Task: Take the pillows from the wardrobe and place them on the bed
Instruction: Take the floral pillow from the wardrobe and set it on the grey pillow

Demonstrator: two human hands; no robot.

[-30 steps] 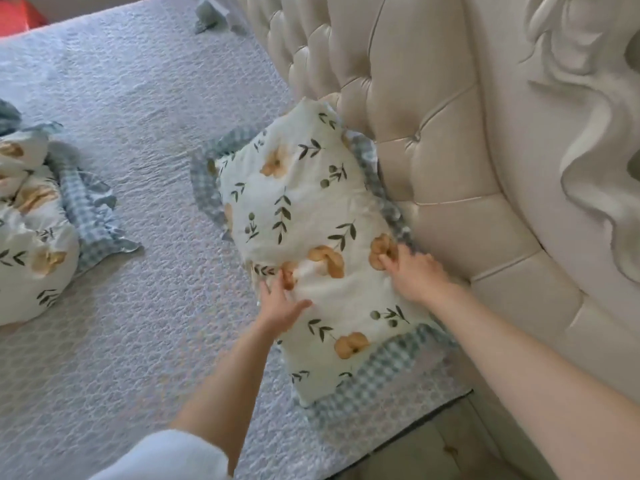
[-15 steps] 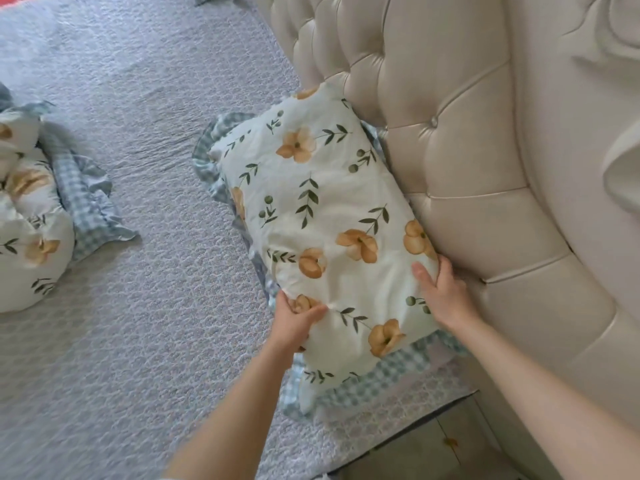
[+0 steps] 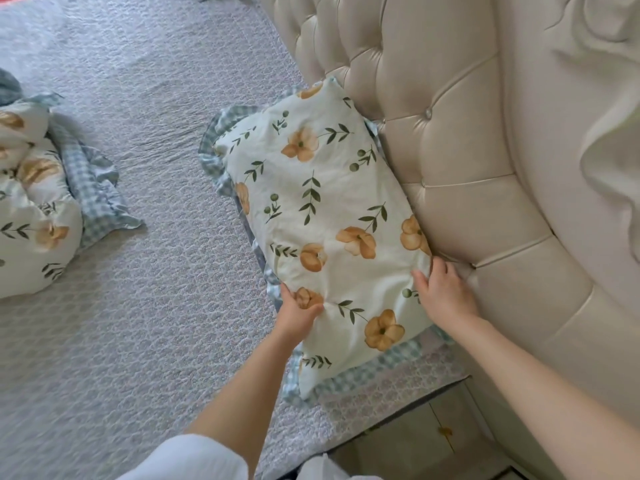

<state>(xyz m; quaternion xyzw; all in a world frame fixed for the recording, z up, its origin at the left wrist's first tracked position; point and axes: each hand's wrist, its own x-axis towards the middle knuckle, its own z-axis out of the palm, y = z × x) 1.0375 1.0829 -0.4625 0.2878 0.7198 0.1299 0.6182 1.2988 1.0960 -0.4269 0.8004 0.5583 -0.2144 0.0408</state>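
A white pillow (image 3: pixel 322 216) printed with orange flowers and green leaves, edged in a blue checked frill, lies on the grey quilted bed (image 3: pixel 145 306) with its long side against the headboard. My left hand (image 3: pixel 298 311) grips its near left edge, thumb on top. My right hand (image 3: pixel 445 291) presses on its near right corner beside the headboard. A second pillow (image 3: pixel 31 216) of the same print lies crumpled at the left edge of the view.
The cream tufted headboard (image 3: pixel 460 161) rises along the right side. The bed's near edge and a strip of pale floor (image 3: pixel 426 441) show at the bottom right. A bit of red fabric sits at the top left corner.
The pillow has been turned face up and pulled toward me along the headboard. Both hands shifted from its middle to its near end.
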